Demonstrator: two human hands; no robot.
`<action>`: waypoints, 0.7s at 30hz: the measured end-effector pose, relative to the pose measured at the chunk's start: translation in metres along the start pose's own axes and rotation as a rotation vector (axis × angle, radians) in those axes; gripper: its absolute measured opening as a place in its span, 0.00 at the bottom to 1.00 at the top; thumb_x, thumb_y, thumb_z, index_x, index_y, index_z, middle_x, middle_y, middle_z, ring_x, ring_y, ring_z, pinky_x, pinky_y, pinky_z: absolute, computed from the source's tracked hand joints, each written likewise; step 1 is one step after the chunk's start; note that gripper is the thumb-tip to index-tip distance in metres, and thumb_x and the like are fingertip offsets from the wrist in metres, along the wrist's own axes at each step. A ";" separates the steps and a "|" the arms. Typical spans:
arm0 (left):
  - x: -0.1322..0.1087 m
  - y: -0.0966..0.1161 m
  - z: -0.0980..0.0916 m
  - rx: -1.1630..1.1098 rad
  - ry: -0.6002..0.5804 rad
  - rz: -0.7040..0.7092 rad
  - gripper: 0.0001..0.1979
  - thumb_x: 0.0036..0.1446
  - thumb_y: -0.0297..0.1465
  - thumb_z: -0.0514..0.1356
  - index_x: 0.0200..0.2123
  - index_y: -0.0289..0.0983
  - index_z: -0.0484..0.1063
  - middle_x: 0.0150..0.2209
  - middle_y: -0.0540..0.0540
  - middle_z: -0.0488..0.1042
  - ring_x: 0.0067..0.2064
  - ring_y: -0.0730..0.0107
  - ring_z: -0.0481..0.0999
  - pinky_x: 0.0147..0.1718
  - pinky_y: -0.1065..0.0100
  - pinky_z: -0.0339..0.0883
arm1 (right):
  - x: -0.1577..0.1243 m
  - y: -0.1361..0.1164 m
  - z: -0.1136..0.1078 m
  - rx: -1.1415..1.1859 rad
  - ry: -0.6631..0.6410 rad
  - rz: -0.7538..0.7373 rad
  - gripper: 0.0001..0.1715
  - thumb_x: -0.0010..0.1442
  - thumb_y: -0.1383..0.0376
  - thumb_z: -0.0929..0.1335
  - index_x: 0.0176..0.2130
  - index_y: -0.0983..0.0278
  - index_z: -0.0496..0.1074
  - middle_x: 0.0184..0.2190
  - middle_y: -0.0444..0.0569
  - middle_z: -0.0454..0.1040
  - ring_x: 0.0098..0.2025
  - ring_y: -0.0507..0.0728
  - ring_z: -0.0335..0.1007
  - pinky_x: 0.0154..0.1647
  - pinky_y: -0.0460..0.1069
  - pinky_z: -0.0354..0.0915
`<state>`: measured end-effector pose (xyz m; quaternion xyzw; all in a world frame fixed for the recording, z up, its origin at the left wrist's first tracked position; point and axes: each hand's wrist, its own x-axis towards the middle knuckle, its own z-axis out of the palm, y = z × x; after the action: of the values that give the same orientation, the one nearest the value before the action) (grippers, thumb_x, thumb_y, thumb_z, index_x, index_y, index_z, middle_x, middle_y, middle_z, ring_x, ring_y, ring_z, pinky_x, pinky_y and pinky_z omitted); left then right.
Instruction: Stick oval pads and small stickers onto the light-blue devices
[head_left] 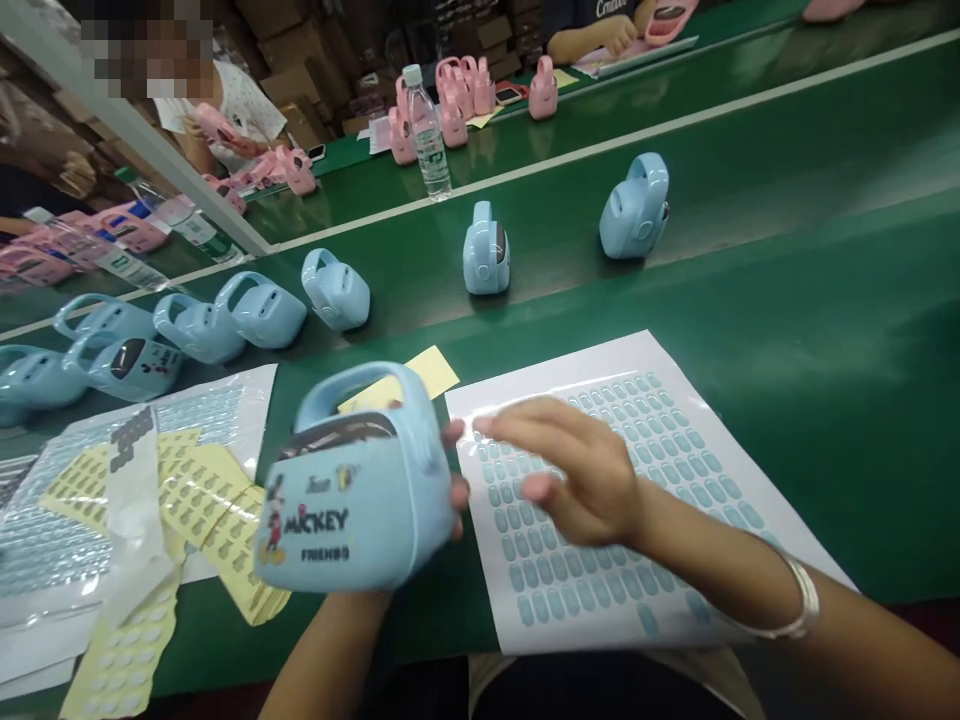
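My left hand (454, 492) grips a light blue handbag-shaped speaker (352, 490) with a Mickey print, holding it up above the green table; only fingertips show past its right edge. My right hand (570, 470) hovers over a white sheet of small blue oval stickers (637, 490), fingers reaching left toward the sheet's upper left corner, thumb tucked under. It is blurred, and I see nothing held in it.
Several blue speakers (486, 255) lie on the green conveyor belt (750, 180) beyond. Used yellow backing sheets (202, 500) and plastic sheets lie at left. A water bottle (427, 130), pink speakers (457, 95) and other people's hands are at the far side.
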<state>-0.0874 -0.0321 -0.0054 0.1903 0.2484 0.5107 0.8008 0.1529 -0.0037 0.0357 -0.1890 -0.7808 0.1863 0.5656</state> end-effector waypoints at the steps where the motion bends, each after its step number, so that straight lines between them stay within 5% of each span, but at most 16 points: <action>1: 0.002 0.006 0.008 0.004 -0.005 0.062 0.32 0.47 0.58 0.52 0.53 0.51 0.65 0.46 0.42 0.73 0.38 0.52 0.76 0.25 0.58 0.72 | 0.004 0.008 0.003 -0.014 -0.020 0.052 0.18 0.67 0.61 0.58 0.47 0.68 0.68 0.38 0.53 0.74 0.41 0.55 0.70 0.38 0.50 0.70; 5: 0.009 0.034 0.031 0.023 0.180 0.655 0.29 0.50 0.56 0.51 0.53 0.53 0.63 0.53 0.48 0.70 0.50 0.54 0.70 0.38 0.58 0.72 | 0.023 0.045 0.026 -0.097 -0.353 0.283 0.11 0.64 0.65 0.63 0.41 0.67 0.72 0.37 0.50 0.73 0.40 0.55 0.69 0.38 0.50 0.67; 7: 0.009 0.046 0.031 0.038 0.235 0.829 0.32 0.49 0.59 0.47 0.53 0.51 0.64 0.55 0.49 0.68 0.57 0.50 0.63 0.45 0.53 0.68 | 0.034 0.063 0.048 -0.158 -0.586 0.354 0.09 0.63 0.66 0.64 0.41 0.66 0.72 0.40 0.50 0.73 0.43 0.55 0.68 0.41 0.50 0.65; 11: 0.010 0.059 0.014 0.028 0.253 0.908 0.34 0.51 0.61 0.39 0.49 0.49 0.67 0.55 0.49 0.67 0.60 0.47 0.59 0.46 0.47 0.64 | 0.052 0.089 0.106 -0.252 -0.830 0.375 0.11 0.64 0.67 0.63 0.42 0.66 0.73 0.42 0.51 0.72 0.45 0.57 0.68 0.39 0.49 0.63; 15: 0.013 0.066 -0.006 -0.040 0.359 0.878 0.33 0.47 0.61 0.48 0.46 0.46 0.70 0.54 0.43 0.68 0.56 0.46 0.63 0.40 0.51 0.66 | 0.059 0.101 0.155 -0.320 -0.886 0.327 0.12 0.63 0.67 0.63 0.37 0.70 0.75 0.40 0.58 0.70 0.44 0.62 0.66 0.38 0.51 0.61; 21: 0.016 0.070 -0.020 -0.055 0.450 0.846 0.32 0.43 0.59 0.53 0.45 0.46 0.71 0.53 0.44 0.69 0.57 0.46 0.62 0.40 0.52 0.66 | 0.058 0.098 0.181 -0.276 -0.901 0.352 0.10 0.61 0.70 0.63 0.36 0.69 0.74 0.39 0.56 0.69 0.43 0.59 0.65 0.40 0.50 0.60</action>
<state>-0.1442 0.0115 0.0143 0.1384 0.3028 0.8266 0.4538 -0.0287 0.0956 -0.0191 -0.2914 -0.9212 0.2370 0.1019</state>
